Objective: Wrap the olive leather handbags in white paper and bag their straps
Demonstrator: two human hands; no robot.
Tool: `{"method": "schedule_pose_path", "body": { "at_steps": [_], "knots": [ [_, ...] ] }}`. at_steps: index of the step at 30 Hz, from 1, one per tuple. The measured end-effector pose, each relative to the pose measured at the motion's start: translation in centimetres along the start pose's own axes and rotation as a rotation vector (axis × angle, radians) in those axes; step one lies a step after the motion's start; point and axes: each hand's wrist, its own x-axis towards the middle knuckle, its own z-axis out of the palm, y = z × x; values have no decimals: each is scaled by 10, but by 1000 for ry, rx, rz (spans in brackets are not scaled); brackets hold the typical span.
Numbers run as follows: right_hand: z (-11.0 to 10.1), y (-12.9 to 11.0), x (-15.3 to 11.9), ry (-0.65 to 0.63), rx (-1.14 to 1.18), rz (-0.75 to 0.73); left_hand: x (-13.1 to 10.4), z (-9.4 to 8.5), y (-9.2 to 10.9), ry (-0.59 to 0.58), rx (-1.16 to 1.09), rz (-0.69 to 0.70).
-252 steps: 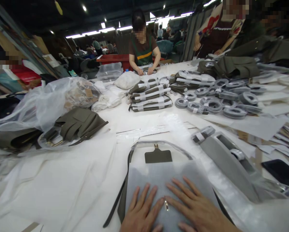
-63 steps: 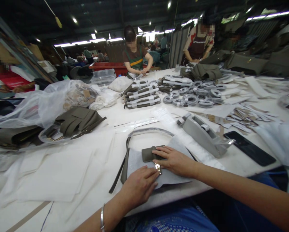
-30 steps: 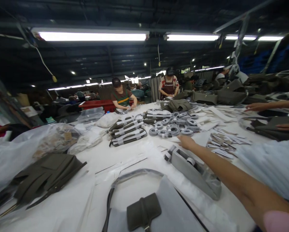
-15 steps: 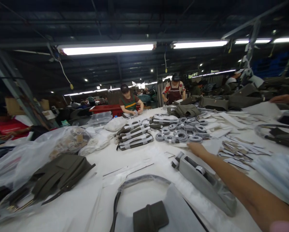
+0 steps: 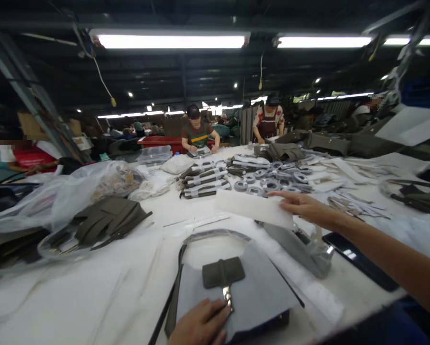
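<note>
A grey-green handbag (image 5: 234, 302) lies in front of me, with pale grey sheet material over its front and a wrapped handle arching behind. My left hand (image 5: 202, 323) rests on it with fingers stretched out, beside the metal clasp (image 5: 227, 296) below the dark tab (image 5: 223, 272). In my right hand (image 5: 301, 207) is one end of a white sheet (image 5: 252, 207), pinched between thumb and fingers. The sheet hangs above the table and partly covers a grey-green bag piece (image 5: 297, 251) with clear wrapping.
A dark phone (image 5: 360, 261) lies right of the bag piece. Farther back are wrapped strap bundles (image 5: 204, 178), coiled straps (image 5: 272, 179) and paper strips (image 5: 358, 203). Another bag (image 5: 110, 218) and clear plastic (image 5: 74, 184) lie left. Two co-workers stand across the table; another person is at far left.
My right hand has lifted the white sheet from near the coiled straps and drawn it nearer. My left hand has come into view on the handbag. The view has tilted downward.
</note>
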Motion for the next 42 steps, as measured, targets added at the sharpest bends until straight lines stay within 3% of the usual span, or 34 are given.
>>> {"method": "schedule_pose_path", "body": {
  "at_steps": [2,4,6,9,12,15,21,28,31,36,42],
  "knots": [
    [21,-29,-25,-182,249,-129,-1,-5,7,-92,-48,-106],
    [48,-56,-43,-340,338,-251,0,-12,13,-139,-101,-166],
    [77,-74,-55,-347,215,-365,2,-16,16,-151,-144,-193],
    [114,-89,-64,-244,-11,-530,3,-19,18,-158,-174,-214],
    [135,-94,-64,-326,-49,-606,4,-20,17,-159,-179,-210],
    [137,-98,-63,-380,-91,-585,4,-20,17,-155,-172,-203],
    [120,-112,-75,-276,-37,-668,0,-16,18,-192,-141,-237],
    [143,-110,-101,-295,-89,-699,-2,-10,17,-222,-113,-241],
    [141,-111,-99,-281,-83,-738,-3,-10,18,-221,-118,-254],
    [136,-113,-91,-292,-76,-802,-8,-8,20,-142,-74,-242],
    [151,-106,-97,-299,-50,-810,-9,-13,28,-36,-16,-143]
  ]
}}
